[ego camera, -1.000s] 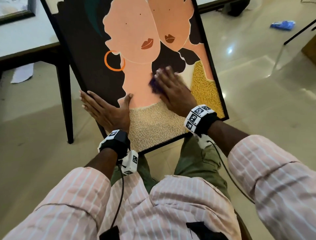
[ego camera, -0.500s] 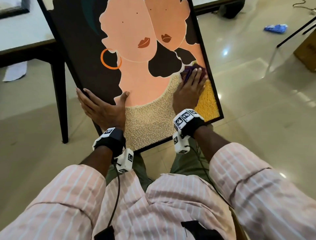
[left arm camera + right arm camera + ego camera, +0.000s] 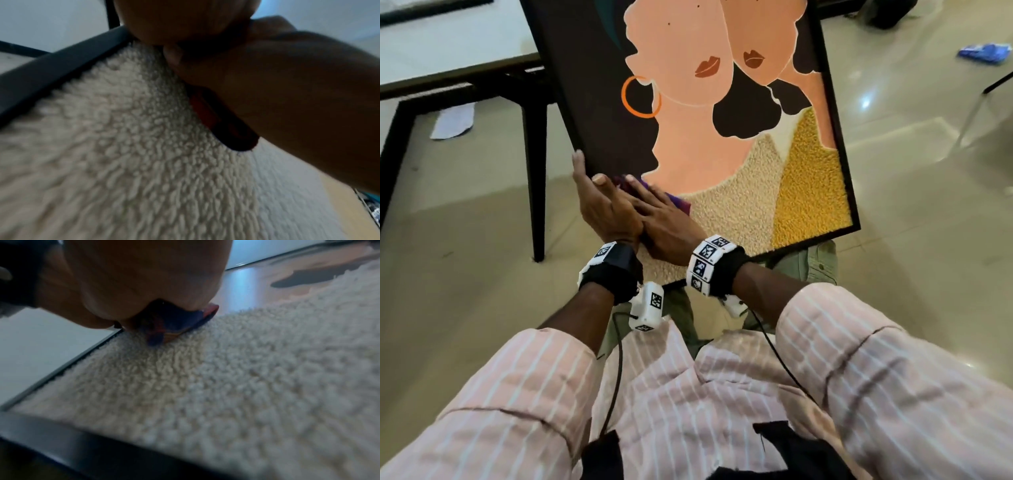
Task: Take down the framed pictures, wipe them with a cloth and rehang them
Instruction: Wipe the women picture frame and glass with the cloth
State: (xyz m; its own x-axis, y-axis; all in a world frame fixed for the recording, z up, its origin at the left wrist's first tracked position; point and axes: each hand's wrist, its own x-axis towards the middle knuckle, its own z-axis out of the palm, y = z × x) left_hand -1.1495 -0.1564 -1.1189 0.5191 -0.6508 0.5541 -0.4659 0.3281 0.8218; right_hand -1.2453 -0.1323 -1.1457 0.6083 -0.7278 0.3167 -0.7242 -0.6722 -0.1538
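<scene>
Flat right hand [image 3: 667,226] presses cloth [image 3: 680,202] on framed picture [image 3: 722,154]; left hand [image 3: 602,209] grips its edge; only right wrist view shows cloth's stripes

Pink striped sleeves [image 3: 517,394], tagged black wristbands [image 3: 616,267]

No legible text or numbers anywhere, only black-and-white marker patterns on both wristbands [image 3: 707,261].

Fleecy picture [image 3: 133,154], right hand [image 3: 298,97] on cloth [image 3: 230,129]
</scene>
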